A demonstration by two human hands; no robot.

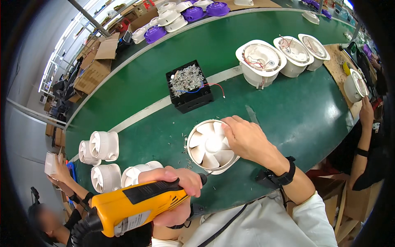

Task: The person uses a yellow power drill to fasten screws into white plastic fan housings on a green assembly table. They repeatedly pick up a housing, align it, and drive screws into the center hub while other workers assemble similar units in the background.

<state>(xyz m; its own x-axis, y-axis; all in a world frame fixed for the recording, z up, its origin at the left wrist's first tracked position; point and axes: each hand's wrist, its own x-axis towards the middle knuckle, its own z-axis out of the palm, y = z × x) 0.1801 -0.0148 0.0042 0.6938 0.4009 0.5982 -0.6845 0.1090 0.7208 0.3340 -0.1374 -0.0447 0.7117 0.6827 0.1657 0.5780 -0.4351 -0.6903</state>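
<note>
At the lower left of the frame, four white fan units (108,146) stand on the green table (144,133). A yellow power screwdriver (135,208) slants toward the centre, the left hand (188,184) wrapped round it. A black box (192,105) of screws sits at upper centre. Below it, the bit reaches the lower rim of a white fan housing (212,145), whose right rim the right hand (249,139) grips. Three wired white housings (293,69) stand upper right.
</note>
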